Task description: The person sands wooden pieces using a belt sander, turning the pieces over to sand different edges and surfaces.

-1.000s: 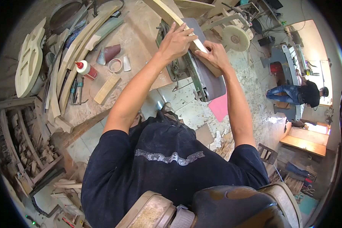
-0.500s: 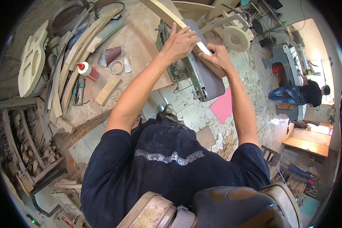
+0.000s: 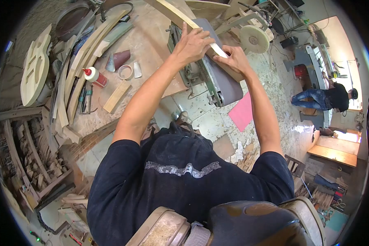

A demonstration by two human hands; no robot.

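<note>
A long curved wooden piece (image 3: 174, 13) lies slantwise against the grey belt of a belt sander (image 3: 227, 84) at the top centre. My left hand (image 3: 192, 44) holds it from above, fingers bent over its upper edge. Near its lower right end my right hand (image 3: 235, 60) grips it, thumb on the near side and fingers on the far side. The underside of the wood, where it meets the belt, is hidden.
On the workbench (image 3: 145, 35) lie a glue bottle (image 3: 96, 77), a tape roll (image 3: 126, 72), a short wood block (image 3: 117, 96) and several curved strips (image 3: 88, 41). A round disc (image 3: 254, 40) stands beyond the sander. Another person (image 3: 338, 97) works at the far right.
The wooden piece has shifted slightly up and left across the belt. Both hands keep hold of it, and my right forearm has moved a little to the right.
</note>
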